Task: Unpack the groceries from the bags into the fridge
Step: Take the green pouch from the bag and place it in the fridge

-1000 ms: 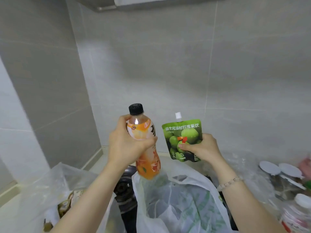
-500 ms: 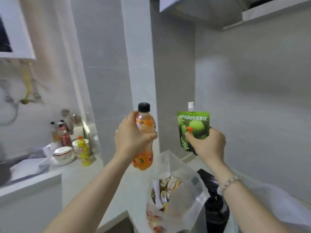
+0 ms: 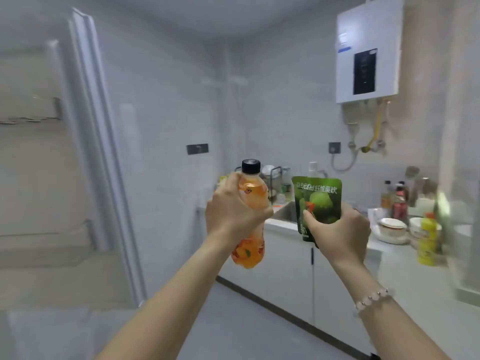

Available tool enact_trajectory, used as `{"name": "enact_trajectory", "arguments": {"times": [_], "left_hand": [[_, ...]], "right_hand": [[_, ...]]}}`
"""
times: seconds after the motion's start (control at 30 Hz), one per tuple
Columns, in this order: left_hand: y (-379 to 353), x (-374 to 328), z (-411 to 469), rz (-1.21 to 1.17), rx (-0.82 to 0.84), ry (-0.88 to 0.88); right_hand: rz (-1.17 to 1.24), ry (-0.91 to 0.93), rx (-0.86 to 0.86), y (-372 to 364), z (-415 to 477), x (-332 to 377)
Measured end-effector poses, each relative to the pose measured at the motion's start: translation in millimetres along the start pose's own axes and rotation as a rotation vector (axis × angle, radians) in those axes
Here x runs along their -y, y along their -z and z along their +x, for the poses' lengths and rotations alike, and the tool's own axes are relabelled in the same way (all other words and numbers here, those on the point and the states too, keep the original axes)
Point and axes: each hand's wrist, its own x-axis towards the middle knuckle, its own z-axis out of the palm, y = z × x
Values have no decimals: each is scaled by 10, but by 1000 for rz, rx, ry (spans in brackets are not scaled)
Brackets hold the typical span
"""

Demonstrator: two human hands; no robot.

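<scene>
Bottle: the orange drink bottle [image 3: 253,203] sits at the centre of the frame, upright with a slight tilt. It is clear smooth plastic, waisted in the middle, with a round black ribbed cap and a fruit-printed label near the bulbous base.
Left hand: my left hand [image 3: 233,216] is clenched round the bottle's middle. The fingers wrap its far side and my thumb crosses the front, so cap and shoulder stand above my grip and the base hangs below it.
Pouch: the green drink pouch [image 3: 318,201] is just right of the bottle, apart from it. It is flat, glossy, flexible film, printed with green fruit and pale lettering, and a small white spout pokes up at its top edge.
Right hand: my right hand [image 3: 337,235] grips the pouch by its lower part, thumb pressed on the printed front and fingers behind. A bracelet [image 3: 371,298] of pale round beads circles that wrist.
Fridge: the open white fridge [image 3: 52,152] fills the left of the frame, blurred, with pale shelves and a long smooth door edge.
Counter: a white counter [image 3: 389,245] runs along the lower right, carrying stacked bowls [image 3: 392,227], a yellow bottle [image 3: 427,240] and dark sauce bottles [image 3: 398,201].
Wall: a boxy white water heater [image 3: 368,50] hangs at the upper right, on matte grey tiles.
</scene>
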Motion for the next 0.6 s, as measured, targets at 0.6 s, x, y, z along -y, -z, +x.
{"name": "enact_trajectory", "arguments": {"times": [0.6], "left_hand": [[4169, 2407, -963, 712, -594, 536]], "right_hand": [[657, 140, 773, -2664, -2992, 3149]]}}
